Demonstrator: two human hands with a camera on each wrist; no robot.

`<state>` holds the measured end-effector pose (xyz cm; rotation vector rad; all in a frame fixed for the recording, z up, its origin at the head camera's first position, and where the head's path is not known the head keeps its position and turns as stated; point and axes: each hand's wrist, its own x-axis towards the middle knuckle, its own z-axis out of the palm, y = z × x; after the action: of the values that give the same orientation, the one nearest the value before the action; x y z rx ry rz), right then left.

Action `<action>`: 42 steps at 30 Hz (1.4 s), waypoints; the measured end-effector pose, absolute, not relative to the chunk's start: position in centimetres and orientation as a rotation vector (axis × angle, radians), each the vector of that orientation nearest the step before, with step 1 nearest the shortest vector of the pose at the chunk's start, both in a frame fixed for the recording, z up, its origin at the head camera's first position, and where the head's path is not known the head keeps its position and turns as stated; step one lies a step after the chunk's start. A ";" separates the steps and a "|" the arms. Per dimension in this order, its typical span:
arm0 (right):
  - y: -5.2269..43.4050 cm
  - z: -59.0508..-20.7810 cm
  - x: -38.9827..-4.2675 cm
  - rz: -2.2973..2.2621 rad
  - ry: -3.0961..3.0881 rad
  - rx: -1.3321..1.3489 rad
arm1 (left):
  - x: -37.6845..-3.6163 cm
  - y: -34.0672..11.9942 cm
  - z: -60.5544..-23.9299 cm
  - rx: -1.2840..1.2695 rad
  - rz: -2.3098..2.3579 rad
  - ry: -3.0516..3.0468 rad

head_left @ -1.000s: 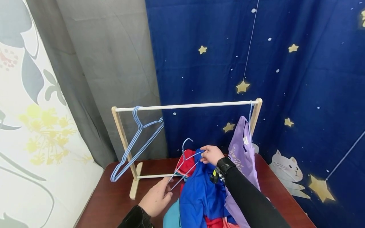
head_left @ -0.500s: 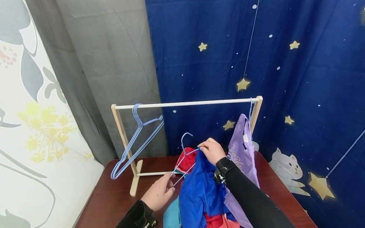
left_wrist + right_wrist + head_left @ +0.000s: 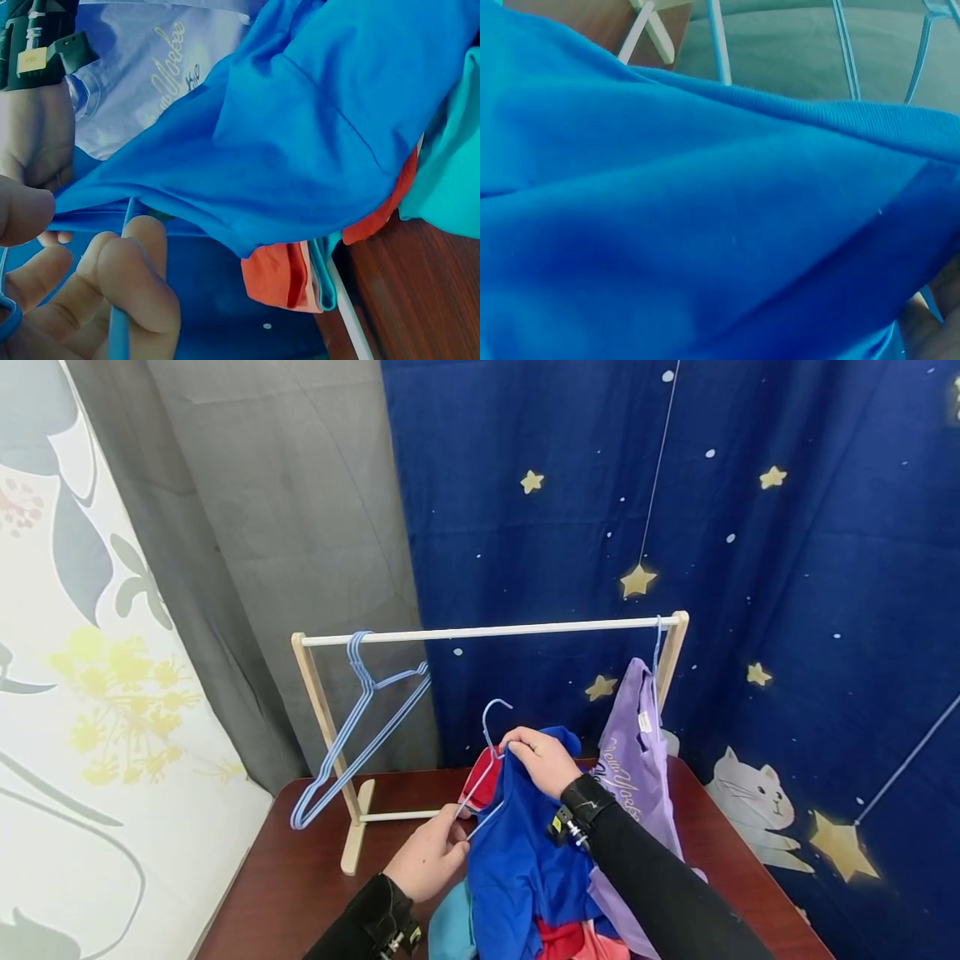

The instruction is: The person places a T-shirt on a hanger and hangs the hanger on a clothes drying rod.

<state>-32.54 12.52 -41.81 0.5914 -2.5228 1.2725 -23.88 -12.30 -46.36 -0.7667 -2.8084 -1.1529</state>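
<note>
A light-blue wire hanger [image 3: 484, 722] stands tilted in front of the rack, its hook pointing up. My left hand [image 3: 429, 856] grips the hanger's left end; in the left wrist view its wire passes between the fingers [image 3: 139, 277]. Draped over the hanger's right side is a blue shirt [image 3: 525, 860], whose ribbed collar edge shows in the right wrist view. My right hand [image 3: 546, 764] pinches the blue shirt's collar close to the hanger's neck. The right end of the hanger is hidden inside the shirt.
A wooden rack [image 3: 487, 633] stands on the brown table [image 3: 262, 893]. Several bare blue hangers [image 3: 363, 675] hang at its left, a purple garment [image 3: 637, 760] at its right. Red clothing [image 3: 483, 777] and teal clothing [image 3: 452, 922] lie around the blue shirt.
My right hand has moved left along the hanger, drawing the blue shirt's collar toward its neck. More of the hanger's right side is covered. My left hand has shifted slightly right.
</note>
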 end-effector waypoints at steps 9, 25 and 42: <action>11.8 -41.5 -31.8 1.320 -2.476 0.681 | -24.3 -11.6 -46.7 -0.794 -1.221 -2.773; 10.7 -41.6 -31.4 0.908 -2.455 0.799 | -24.4 -11.0 -46.5 -0.917 -1.472 -2.744; 12.5 -41.2 -31.2 1.034 -2.447 0.758 | -27.1 -14.1 -48.7 -0.899 -1.227 -2.817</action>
<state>-31.24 12.53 -41.21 0.7577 -2.4469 1.0342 -27.08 -14.13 -48.67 -0.8986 -2.8165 -1.2273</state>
